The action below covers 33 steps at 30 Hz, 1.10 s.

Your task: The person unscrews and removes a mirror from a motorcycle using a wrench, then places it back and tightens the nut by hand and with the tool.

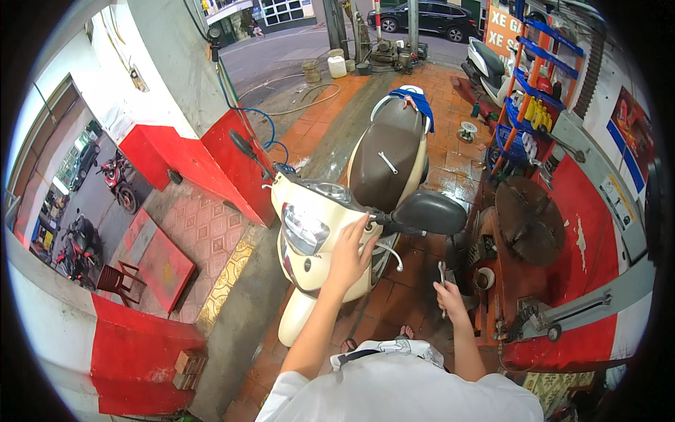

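A cream scooter (pixel 304 302) stands in front of me, its headlight (pixel 304 228) turned toward me. My left hand (pixel 348 254) lies on its front panel beside the handlebar, fingers stretched out and thumb apart. In my right hand (pixel 450 299), off to the right of the scooter, a wrench (pixel 442 270) is gripped with its end pointing up. A second wrench (pixel 388 162) rests on the brown seat (pixel 383 137). Blue cloth (pixel 422 105) is draped over the tail. The black mirror (pixel 430 212) sticks out between my two hands.
On the right are a tyre machine with a round turntable (pixel 531 219) and a rack (pixel 524 119) with blue shelves. At left, a red-and-white pillar (pixel 235 165) stands close to the scooter. Behind, a hose (pixel 271 130) crosses the floor near a white jug (pixel 337 67).
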{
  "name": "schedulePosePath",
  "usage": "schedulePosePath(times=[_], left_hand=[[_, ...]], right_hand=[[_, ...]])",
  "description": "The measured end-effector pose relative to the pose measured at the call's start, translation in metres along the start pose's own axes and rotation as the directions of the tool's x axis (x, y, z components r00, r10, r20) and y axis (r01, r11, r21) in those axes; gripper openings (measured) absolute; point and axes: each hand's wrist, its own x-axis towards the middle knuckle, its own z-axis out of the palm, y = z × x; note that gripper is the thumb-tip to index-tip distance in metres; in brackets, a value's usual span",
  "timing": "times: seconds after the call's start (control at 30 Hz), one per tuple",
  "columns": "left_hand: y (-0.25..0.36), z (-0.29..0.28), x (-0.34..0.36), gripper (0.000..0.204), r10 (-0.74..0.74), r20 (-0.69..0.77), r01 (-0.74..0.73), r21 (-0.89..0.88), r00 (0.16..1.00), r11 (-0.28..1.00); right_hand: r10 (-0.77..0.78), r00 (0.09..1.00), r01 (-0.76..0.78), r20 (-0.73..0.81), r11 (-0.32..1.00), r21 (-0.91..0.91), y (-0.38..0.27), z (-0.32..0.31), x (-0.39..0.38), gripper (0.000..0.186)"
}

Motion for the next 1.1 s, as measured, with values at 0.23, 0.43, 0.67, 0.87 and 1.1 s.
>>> schedulePosePath(times=[0.23,0.43,0.67,0.87,1.1], left_hand=[[-0.016,0.028,0.036,0.025,0.15,0.087,-0.149,-0.02,0.985,0.989],[-0.016,0.026,0.047,0.026,0.139,0.199,-0.145,0.015,0.97,0.989],[-0.022,0.038,0.034,0.023,0.089,0.032,-0.091,0.083,0.996,0.992],[-0.022,0.042,0.029,0.021,0.062,-0.001,-0.062,0.112,0.998,0.992],[-0.034,0.011,0.056,0.019,0.132,0.293,-0.131,-0.023,0.947,0.991]], right_hand=[[-0.118,0.966,0.07,0.229,0.976,0.206,-0.09,0.1,0.01,0.019],[-0.251,0.967,0.23,0.038,0.93,0.286,-0.133,0.157,0.046,0.013],[-0.211,0.958,0.118,0.193,0.906,0.406,-0.141,0.169,0.077,0.016],[-0.168,0.925,0.063,0.339,0.952,0.299,-0.163,0.161,0.093,0.018],[-0.109,0.955,-0.009,0.274,0.918,0.396,-0.137,0.173,0.091,0.009]])
